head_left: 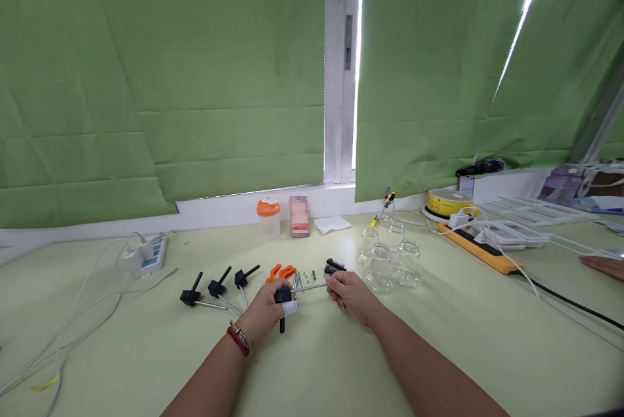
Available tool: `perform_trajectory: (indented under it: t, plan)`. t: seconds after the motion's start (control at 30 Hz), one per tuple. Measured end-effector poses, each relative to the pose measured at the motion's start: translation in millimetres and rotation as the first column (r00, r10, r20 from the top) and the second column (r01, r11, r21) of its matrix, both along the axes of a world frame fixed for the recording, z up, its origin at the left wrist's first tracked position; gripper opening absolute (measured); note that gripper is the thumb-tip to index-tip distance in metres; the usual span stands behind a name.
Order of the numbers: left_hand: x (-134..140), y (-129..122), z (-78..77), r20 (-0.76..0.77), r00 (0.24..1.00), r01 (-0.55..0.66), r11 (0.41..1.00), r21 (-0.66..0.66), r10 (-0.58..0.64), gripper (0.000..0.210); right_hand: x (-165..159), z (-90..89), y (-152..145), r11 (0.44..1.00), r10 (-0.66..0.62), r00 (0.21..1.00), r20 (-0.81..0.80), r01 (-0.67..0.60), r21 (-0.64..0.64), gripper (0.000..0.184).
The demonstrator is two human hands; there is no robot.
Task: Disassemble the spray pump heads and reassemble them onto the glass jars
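My left hand (pixel 263 310), with white tape on one digit, is closed around the black head (pixel 283 295) of a part with a thin metal rod (pixel 312 287) and a short black handle pointing down. The rod points right. Its far end is between the pinched fingers of my right hand (pixel 351 297); any small piece at the tip is hidden. Three similar black-headed rods (pixel 217 288) lie to the left. Just beyond my hands are orange clips (pixel 286 271), loose metal rods (pixel 298 282), small brass-coloured bits (pixel 314 275) and black ridged pieces (pixel 334 266).
Several clear glass jars (pixel 380 267) stand to the right, one holding tools. Beyond them are an orange power strip (pixel 480 248) with cables and a yellow spool (pixel 449 204). An orange-lidded cup (pixel 269 219) stands at the back. Another person's hand (pixel 604 265) rests at far right.
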State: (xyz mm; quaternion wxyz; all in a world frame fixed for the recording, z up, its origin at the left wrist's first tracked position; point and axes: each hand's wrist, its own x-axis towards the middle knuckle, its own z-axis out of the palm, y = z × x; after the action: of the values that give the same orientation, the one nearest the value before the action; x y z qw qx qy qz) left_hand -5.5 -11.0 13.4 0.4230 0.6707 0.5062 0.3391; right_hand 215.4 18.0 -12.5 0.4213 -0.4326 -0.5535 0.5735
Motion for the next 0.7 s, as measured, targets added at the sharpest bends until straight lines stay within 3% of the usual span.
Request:
perform_trajectory:
  t: [0.3,0.5,0.7]
  plan:
    - [1.4,-0.3,1.5,-0.014,1.0,-0.017,1.0,-0.011,0.016,0.027,-0.8,-4.7,2.4,0.995,-0.035,0.998,-0.059,0.04,0.089,0.037]
    - [2.2,0.1,0.3,0.074,0.997,-0.018,0.996,-0.086,0.024,0.03,-0.5,-2.7,2.7,0.988,-0.051,0.99,-0.131,0.068,0.137,0.026]
    - [2.0,0.1,1.1,0.084,0.996,-0.014,0.997,-0.075,0.02,0.034,3.3,-7.0,7.1,0.99,-0.071,0.988,-0.138,0.086,0.112,0.029]
